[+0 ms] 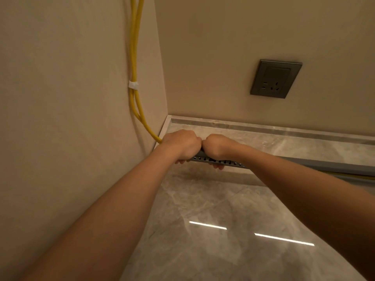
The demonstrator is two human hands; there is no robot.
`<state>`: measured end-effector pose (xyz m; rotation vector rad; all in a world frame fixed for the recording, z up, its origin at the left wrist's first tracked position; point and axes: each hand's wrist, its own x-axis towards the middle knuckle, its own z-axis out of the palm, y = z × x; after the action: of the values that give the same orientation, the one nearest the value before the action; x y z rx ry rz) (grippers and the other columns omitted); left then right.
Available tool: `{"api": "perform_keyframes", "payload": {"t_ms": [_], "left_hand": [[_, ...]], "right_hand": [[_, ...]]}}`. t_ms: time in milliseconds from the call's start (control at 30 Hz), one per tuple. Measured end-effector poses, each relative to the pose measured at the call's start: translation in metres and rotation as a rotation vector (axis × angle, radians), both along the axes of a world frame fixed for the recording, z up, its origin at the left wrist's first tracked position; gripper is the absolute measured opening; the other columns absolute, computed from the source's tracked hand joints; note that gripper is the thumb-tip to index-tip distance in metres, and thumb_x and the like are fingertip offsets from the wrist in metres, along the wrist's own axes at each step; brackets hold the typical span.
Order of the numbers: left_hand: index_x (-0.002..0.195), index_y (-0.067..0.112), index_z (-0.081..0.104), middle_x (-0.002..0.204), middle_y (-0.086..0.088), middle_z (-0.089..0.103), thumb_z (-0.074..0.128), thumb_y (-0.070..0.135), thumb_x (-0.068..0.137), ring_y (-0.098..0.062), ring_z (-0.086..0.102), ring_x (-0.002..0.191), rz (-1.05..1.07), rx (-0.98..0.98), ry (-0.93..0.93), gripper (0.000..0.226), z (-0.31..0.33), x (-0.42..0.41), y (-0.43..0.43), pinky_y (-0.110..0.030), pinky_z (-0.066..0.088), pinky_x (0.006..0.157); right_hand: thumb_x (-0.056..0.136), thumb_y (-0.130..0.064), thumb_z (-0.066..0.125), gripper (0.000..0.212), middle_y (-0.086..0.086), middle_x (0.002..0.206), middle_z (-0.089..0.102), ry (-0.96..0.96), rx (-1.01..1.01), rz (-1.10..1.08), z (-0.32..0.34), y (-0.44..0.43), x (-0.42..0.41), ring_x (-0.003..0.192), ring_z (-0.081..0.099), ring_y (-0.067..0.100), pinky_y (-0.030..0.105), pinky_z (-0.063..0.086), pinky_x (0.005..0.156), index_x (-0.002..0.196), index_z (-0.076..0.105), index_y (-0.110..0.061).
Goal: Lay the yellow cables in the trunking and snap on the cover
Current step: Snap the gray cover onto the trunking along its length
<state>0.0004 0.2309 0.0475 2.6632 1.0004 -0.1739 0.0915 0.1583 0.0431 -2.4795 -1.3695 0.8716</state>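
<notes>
Two yellow cables (134, 57) run down the left wall, bound by a white tie (133, 85), and curve toward the floor corner, where they vanish behind my left hand (180, 144). A grey slotted trunking (205, 159) lies along the floor and runs off to the right, where a grey cover (334, 165) sits on it with yellow cable (353, 176) showing at its lower edge. My left hand and my right hand (218, 148) are side by side, knuckles touching, both closed over the trunking's left end with fingertips curled under it.
A dark grey wall socket (275, 79) sits on the far wall above the marble skirting (263, 127). The floor (213, 209) is glossy grey marble tile reflecting two light strips. The two walls meet in a corner just behind my hands.
</notes>
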Motion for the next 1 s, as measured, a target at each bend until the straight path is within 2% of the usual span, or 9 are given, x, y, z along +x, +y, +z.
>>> {"api": "perform_keyframes", "payload": {"t_ms": [100,167,233,467,667,733,833,900,1000], "left_hand": [[0.060,0.006,0.058,0.048,-0.009,0.061,0.026,0.025,0.094,-0.022,0.056,0.040,-0.040,-0.115,0.067,0.050,0.007,0.004,0.002,-0.029,0.049,0.052],[0.061,0.006,0.057,0.052,-0.011,0.062,0.025,0.023,0.095,-0.023,0.055,0.041,-0.084,-0.120,0.084,0.050,0.008,0.004,0.002,-0.033,0.052,0.058],[0.059,0.008,0.058,0.052,-0.010,0.062,0.025,0.021,0.096,-0.023,0.057,0.043,-0.121,-0.051,0.091,0.051,0.006,0.002,-0.001,-0.035,0.053,0.062],[0.054,0.013,0.056,0.051,-0.004,0.060,0.037,0.011,0.091,-0.020,0.058,0.045,-0.202,0.139,0.135,0.041,-0.001,-0.003,-0.002,-0.027,0.045,0.052],[0.050,0.011,0.053,0.047,-0.002,0.056,0.042,0.006,0.084,-0.017,0.053,0.043,-0.178,0.153,0.146,0.036,-0.006,-0.005,-0.003,-0.025,0.038,0.048],[0.060,0.007,0.053,0.061,-0.002,0.058,0.039,0.010,0.087,-0.020,0.055,0.055,-0.191,0.150,0.141,0.030,-0.008,-0.005,-0.001,-0.027,0.037,0.053],[0.073,0.018,0.050,0.080,-0.001,0.050,0.032,0.016,0.092,-0.022,0.050,0.076,-0.213,0.206,0.065,0.026,-0.011,-0.005,-0.002,-0.035,0.035,0.062],[0.066,0.013,0.052,0.070,-0.003,0.059,0.031,0.016,0.094,-0.022,0.057,0.069,-0.186,0.216,0.059,0.035,-0.011,-0.006,-0.001,-0.035,0.042,0.064],[0.057,0.013,0.058,0.048,-0.002,0.062,0.029,0.024,0.095,-0.018,0.064,0.051,-0.167,0.083,0.154,0.049,-0.010,-0.007,0.004,-0.030,0.048,0.059]], "right_hand": [[0.091,-0.015,0.039,0.038,-0.001,0.029,0.054,-0.037,-0.001,-0.002,-0.001,0.001,0.003,0.028,0.055,0.012,0.024,0.045,0.042,0.059,0.057,-0.007],[0.091,-0.016,0.041,0.037,-0.004,0.027,0.052,-0.069,-0.013,-0.009,-0.002,0.000,0.003,0.026,0.054,0.011,0.024,0.045,0.042,0.059,0.057,-0.008],[0.090,-0.017,0.042,0.036,-0.005,0.026,0.051,-0.105,-0.020,-0.007,-0.005,-0.001,0.002,0.026,0.053,0.010,0.023,0.043,0.042,0.058,0.057,-0.009],[0.088,-0.013,0.042,0.035,-0.006,0.025,0.050,-0.208,-0.003,0.077,-0.011,-0.003,-0.002,0.023,0.050,0.006,0.023,0.042,0.044,0.056,0.055,-0.013],[0.079,-0.001,0.046,0.025,0.001,0.048,0.054,-0.316,0.028,0.148,-0.010,-0.010,-0.006,0.036,0.054,0.011,0.022,0.038,0.042,0.060,0.052,-0.015],[0.082,-0.005,0.047,0.018,0.000,0.056,0.048,-0.375,0.049,0.180,-0.011,-0.011,-0.009,0.045,0.048,0.013,0.025,0.035,0.044,0.067,0.054,-0.012],[0.087,-0.014,0.046,0.015,-0.004,0.061,0.038,-0.486,0.126,0.195,-0.015,-0.013,-0.011,0.055,0.040,0.016,0.028,0.030,0.049,0.081,0.059,-0.015],[0.088,-0.013,0.044,0.017,-0.003,0.059,0.045,-0.427,0.091,0.185,-0.014,-0.012,-0.011,0.054,0.049,0.017,0.027,0.035,0.049,0.075,0.055,-0.011],[0.091,-0.013,0.038,0.030,0.003,0.052,0.059,-0.177,-0.013,0.123,-0.013,-0.010,-0.011,0.042,0.057,0.015,0.026,0.045,0.048,0.064,0.052,-0.012]]}}
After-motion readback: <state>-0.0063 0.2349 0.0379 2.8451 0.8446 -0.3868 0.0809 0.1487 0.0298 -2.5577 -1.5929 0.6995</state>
